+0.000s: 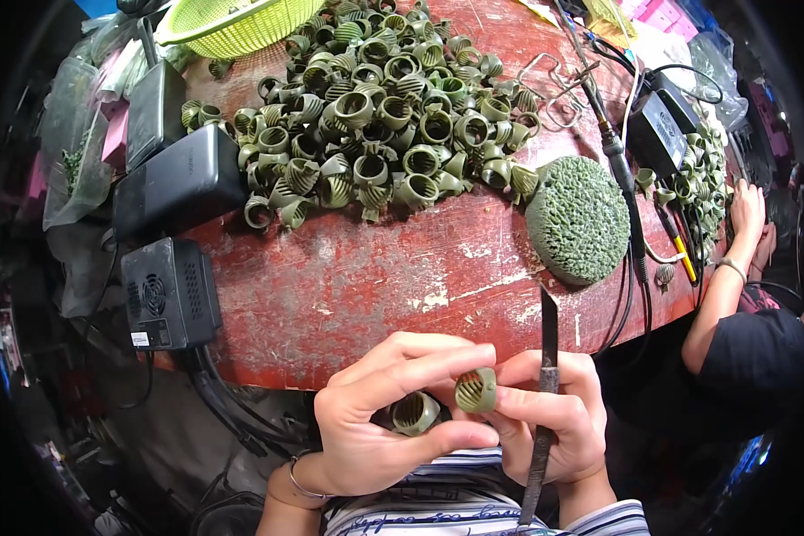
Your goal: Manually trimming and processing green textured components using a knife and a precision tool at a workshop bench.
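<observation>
My left hand [382,402] curls in front of my striped shirt, with one olive-green slotted ring [415,413] held within its fingers. A second ring [476,390], banded with slanting slots, sits between my two hands; the fingertips of my right hand [563,415] touch its right side. Also in the right hand is a slim knife [549,328] with a wrapped handle, its angled blade pointing up and away from me. Beyond the hands, a large heap of similar green rings [375,114] covers the back of the worn red table [348,281].
Right of the heap lies a round green block [579,221] with a pitted top, beside a corded handpiece [620,161]. Black boxes [171,295] with cables line the left edge. A yellow-green basket [241,27] stands behind. Another person's arm [723,281] works at far right.
</observation>
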`<state>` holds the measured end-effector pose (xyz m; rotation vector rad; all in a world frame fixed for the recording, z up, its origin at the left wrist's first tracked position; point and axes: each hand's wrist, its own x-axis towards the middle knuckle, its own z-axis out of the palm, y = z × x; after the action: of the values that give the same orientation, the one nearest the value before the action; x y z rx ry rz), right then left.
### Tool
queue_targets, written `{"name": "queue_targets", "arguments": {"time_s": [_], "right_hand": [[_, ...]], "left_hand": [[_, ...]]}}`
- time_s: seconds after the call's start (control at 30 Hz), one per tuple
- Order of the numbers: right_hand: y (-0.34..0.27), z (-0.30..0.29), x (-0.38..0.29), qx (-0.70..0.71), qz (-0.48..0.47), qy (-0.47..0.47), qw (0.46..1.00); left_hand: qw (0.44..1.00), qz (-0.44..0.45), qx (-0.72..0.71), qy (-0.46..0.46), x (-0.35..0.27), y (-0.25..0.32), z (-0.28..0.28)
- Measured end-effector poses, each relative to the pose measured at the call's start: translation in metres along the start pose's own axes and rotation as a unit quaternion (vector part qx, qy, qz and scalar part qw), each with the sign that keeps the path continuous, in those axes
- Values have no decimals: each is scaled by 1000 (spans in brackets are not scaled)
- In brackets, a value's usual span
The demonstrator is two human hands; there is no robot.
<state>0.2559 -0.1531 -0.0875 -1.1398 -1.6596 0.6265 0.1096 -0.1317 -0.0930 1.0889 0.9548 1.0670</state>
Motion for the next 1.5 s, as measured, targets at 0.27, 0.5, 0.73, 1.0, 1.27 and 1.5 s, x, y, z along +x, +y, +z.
{"name": "queue_targets", "arguments": {"time_s": [0.27, 0.5, 0.73, 1.0, 1.27, 1.5], "right_hand": [[1, -1, 6, -36, -26, -19, 999], [24, -26, 47, -234, -60, 48, 969], [64, -16, 89, -456, -34, -38, 889], [28, -17, 66, -106, 64, -114, 986], [9, -24, 51, 228, 195, -187, 935], [5, -5, 22, 292, 221, -2, 931]], "left_hand": [[996, 63, 55, 3, 2, -2, -5], [979, -85, -187, -7, 5, -2, -13], [920, -82, -382, -2, 13, -14, -11], [930, -43, -365, 5, 11, -15, -9], [985, -73, -151, -36, 5, 0, -12], [997, -36, -73, 9, -5, 2, -8]]}}
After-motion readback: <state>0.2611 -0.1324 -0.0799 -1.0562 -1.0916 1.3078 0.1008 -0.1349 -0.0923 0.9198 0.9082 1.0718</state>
